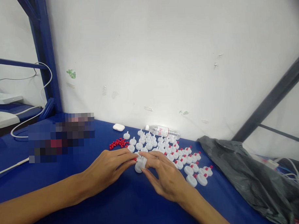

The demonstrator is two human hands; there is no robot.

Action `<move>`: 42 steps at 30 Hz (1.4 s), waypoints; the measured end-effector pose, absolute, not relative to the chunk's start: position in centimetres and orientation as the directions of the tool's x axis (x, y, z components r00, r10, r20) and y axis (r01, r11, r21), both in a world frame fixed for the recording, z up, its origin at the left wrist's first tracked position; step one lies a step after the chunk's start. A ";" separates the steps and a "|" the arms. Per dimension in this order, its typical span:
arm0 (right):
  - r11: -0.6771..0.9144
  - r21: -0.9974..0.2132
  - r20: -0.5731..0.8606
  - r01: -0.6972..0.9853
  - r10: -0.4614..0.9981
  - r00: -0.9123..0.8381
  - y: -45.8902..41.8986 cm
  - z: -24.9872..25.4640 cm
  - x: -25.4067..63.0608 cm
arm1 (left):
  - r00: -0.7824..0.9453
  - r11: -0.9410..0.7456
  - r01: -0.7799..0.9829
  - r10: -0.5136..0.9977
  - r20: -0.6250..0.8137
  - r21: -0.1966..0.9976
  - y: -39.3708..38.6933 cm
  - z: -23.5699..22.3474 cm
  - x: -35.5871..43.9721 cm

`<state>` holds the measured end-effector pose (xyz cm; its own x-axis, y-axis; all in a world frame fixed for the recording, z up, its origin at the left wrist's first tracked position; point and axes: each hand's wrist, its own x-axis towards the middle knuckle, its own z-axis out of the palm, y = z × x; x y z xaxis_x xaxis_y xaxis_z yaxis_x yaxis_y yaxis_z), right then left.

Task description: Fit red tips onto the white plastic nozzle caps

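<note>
My left hand (108,167) and my right hand (163,175) meet over the blue table (118,207). My right hand's fingers pinch a white plastic cap (139,165). The fingertips of my left hand press a small red piece (135,160) at that cap. Behind the hands lie several white caps without red tips (143,141). To the right stand several white caps with red tips (190,163). A heap of loose red pieces (118,143) lies just beyond my left hand.
A clear plastic bottle (162,130) lies against the white wall. A white earbud case (118,127) sits near it. A dark grey plastic bag (252,177) covers the table's right side. White cables (29,119) and a blurred patch (62,138) lie at the left.
</note>
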<state>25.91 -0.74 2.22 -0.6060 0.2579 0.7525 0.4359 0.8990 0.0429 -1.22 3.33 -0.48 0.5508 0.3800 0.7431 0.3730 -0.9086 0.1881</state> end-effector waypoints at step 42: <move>0.241 -0.180 0.500 0.954 0.857 -0.123 6.5 3.5 42.5 | 0.330 -0.384 0.919 0.875 0.354 0.092 8.2 0.0 -5.0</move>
